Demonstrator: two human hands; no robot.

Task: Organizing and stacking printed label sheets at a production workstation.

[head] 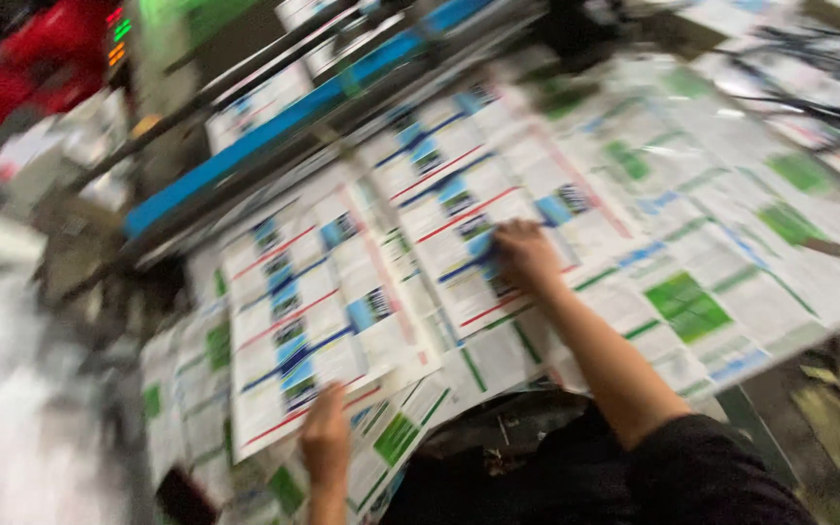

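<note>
Lying nearest, the left hand [326,435] is pressed on the near edge of a printed sheet [328,311], its grip blurred beyond telling. Beyond that edge, the right hand [525,255] is laid flat, fingers spread, on the sheet. Under the sheet, more printed sheets [692,233] cover the surface; a blue bar [294,117] runs behind it.

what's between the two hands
In the head view, only printed sheets with red and blue lines lie between the left hand and right hand; blur hides detail.
</note>
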